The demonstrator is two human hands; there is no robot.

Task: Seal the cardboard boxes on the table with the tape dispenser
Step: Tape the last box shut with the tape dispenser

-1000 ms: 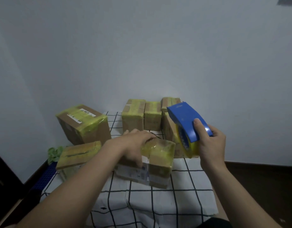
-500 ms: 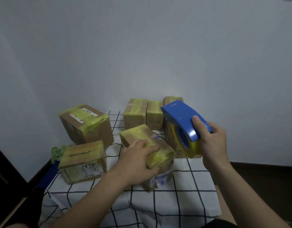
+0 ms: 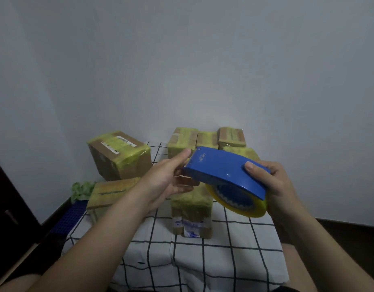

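My right hand grips the rear of the blue tape dispenser, which is held in the air above the table with its yellow tape roll hanging below. At the dispenser's front mouth my left hand pinches the free end of the tape, thumb on top and fingers curled beneath. Under both hands a small cardboard box, wrapped in yellowish tape and bearing a label, stands on end in the middle of the table; its top is hidden by the dispenser.
A checked cloth covers the table. A large taped box sits at the back left, a flat box at the left edge, several small boxes along the wall. Dark furniture stands at the left.
My left hand has let go of the middle box, which now stands on end, and has risen to the dispenser's mouth. The dispenser has swung lower and towards the left.
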